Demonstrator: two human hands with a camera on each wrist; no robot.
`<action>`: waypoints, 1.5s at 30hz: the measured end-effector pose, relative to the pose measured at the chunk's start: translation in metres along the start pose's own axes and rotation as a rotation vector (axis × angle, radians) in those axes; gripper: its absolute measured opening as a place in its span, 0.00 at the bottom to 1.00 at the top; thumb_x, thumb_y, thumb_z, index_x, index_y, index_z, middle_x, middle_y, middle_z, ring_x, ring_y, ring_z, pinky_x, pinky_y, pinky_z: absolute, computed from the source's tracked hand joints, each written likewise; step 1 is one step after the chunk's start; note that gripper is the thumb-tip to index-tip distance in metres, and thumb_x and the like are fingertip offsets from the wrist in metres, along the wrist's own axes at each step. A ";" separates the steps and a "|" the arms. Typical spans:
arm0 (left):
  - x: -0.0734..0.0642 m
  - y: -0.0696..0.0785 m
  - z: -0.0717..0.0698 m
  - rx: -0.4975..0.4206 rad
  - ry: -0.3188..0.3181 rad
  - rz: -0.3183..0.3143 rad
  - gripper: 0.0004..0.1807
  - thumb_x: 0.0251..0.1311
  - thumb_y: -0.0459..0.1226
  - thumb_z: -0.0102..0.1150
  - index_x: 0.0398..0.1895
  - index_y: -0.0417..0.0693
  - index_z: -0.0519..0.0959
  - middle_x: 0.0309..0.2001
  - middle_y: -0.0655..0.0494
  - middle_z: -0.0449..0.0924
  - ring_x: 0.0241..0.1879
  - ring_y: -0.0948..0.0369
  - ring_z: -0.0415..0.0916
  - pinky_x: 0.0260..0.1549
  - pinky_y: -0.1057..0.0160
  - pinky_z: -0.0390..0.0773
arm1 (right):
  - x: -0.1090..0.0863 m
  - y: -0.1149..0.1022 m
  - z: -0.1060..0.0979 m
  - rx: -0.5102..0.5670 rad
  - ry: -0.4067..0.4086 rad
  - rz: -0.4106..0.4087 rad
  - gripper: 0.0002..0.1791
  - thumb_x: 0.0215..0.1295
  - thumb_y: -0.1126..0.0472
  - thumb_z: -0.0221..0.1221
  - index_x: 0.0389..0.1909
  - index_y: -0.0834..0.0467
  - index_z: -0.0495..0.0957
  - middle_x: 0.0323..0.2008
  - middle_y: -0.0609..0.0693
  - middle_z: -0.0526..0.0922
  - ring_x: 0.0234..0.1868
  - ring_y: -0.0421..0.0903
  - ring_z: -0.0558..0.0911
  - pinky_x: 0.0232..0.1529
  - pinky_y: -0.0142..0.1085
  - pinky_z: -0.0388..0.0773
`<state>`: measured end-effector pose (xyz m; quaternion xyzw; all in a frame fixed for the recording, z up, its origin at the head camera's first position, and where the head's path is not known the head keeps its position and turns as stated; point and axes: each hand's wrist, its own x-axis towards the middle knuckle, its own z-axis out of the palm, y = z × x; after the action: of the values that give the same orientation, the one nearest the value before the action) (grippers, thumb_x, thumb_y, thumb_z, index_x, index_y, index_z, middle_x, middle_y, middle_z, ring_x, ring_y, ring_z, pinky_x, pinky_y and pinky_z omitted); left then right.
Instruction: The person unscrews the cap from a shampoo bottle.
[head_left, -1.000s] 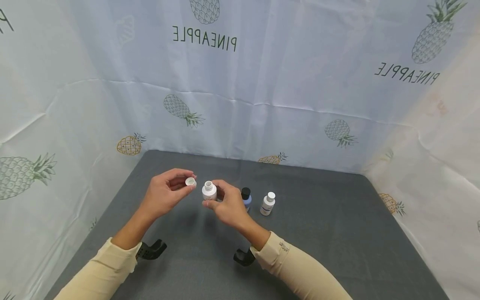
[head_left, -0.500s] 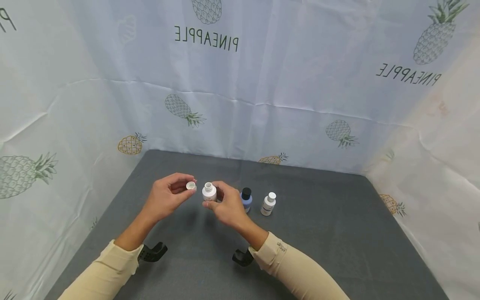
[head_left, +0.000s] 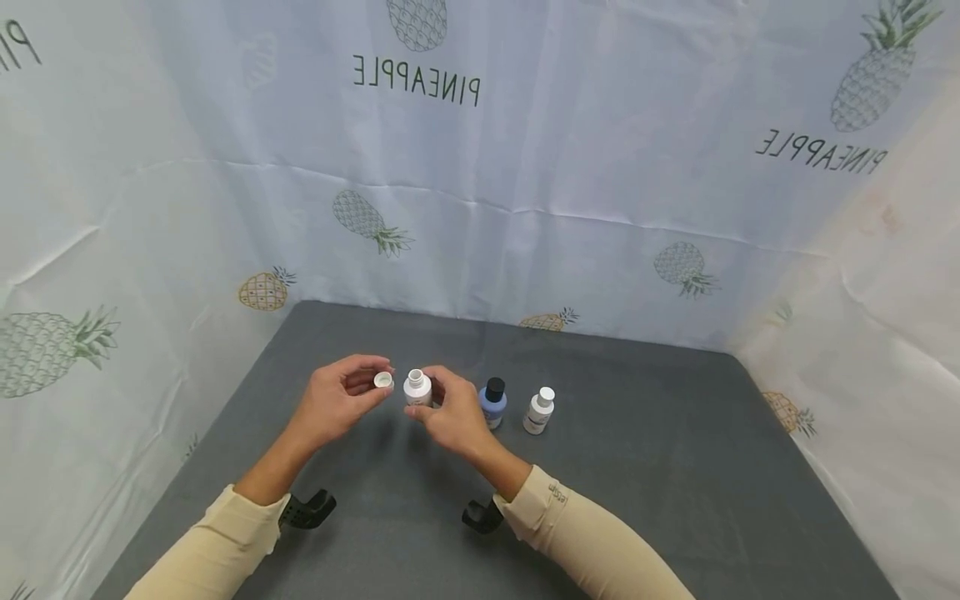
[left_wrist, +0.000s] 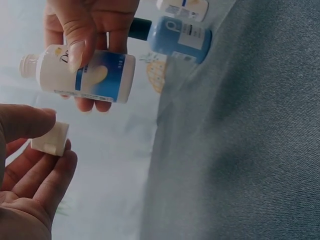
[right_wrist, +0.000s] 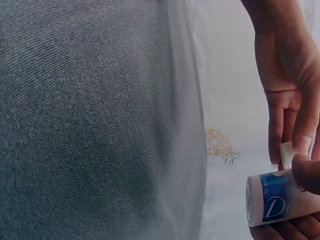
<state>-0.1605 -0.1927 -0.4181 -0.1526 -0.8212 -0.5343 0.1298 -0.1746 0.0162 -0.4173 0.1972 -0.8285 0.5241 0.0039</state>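
Note:
My left hand [head_left: 335, 400] pinches a small white screw cap [head_left: 383, 380] between thumb and fingers, its hollow side facing up. Just to the right, my right hand [head_left: 456, 412] grips a small white bottle [head_left: 417, 387], its threaded neck uncovered. A blue and white label shows on this bottle [left_wrist: 90, 75] in the left wrist view, with the thumb across it. Cap and bottle are apart, side by side above the table. In the right wrist view the bottle [right_wrist: 280, 197] partly hides the cap [right_wrist: 287, 154].
Right of my right hand stands a blue bottle [head_left: 492, 404] with a black cap. Beside it is another white bottle [head_left: 538, 411], capped. Both stand on the grey cloth-covered table [head_left: 637, 467]. A pineapple-print curtain [head_left: 495, 167] encloses the back and sides.
The left hand with the cap has come slightly lower in the head view, staying left of the bottle. Right hand and bottle have barely moved; the whole view has shifted slightly.

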 end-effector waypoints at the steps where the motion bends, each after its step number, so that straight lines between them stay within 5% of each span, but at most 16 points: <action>1: 0.000 -0.001 0.001 -0.001 -0.001 0.000 0.20 0.62 0.30 0.72 0.57 0.38 0.83 0.53 0.39 0.87 0.54 0.44 0.87 0.50 0.63 0.88 | 0.000 0.001 0.000 -0.002 0.001 0.002 0.23 0.59 0.70 0.73 0.56 0.61 0.81 0.54 0.57 0.88 0.59 0.53 0.87 0.65 0.49 0.82; 19: -0.003 -0.015 0.005 0.010 -0.033 -0.088 0.21 0.63 0.29 0.71 0.59 0.37 0.81 0.56 0.37 0.86 0.56 0.42 0.86 0.52 0.56 0.88 | 0.007 0.012 0.009 0.001 0.006 0.022 0.23 0.57 0.71 0.74 0.55 0.62 0.81 0.53 0.58 0.87 0.58 0.54 0.87 0.64 0.51 0.82; 45: -0.002 -0.032 0.009 0.047 -0.035 -0.132 0.21 0.62 0.28 0.71 0.59 0.36 0.81 0.56 0.36 0.85 0.55 0.43 0.86 0.53 0.53 0.87 | 0.016 0.024 0.019 -0.044 -0.003 0.083 0.23 0.59 0.71 0.73 0.56 0.61 0.81 0.54 0.58 0.88 0.56 0.52 0.86 0.60 0.50 0.84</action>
<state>-0.1719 -0.1966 -0.4490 -0.1043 -0.8438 -0.5197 0.0837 -0.1934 0.0038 -0.4428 0.1631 -0.8473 0.5052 -0.0145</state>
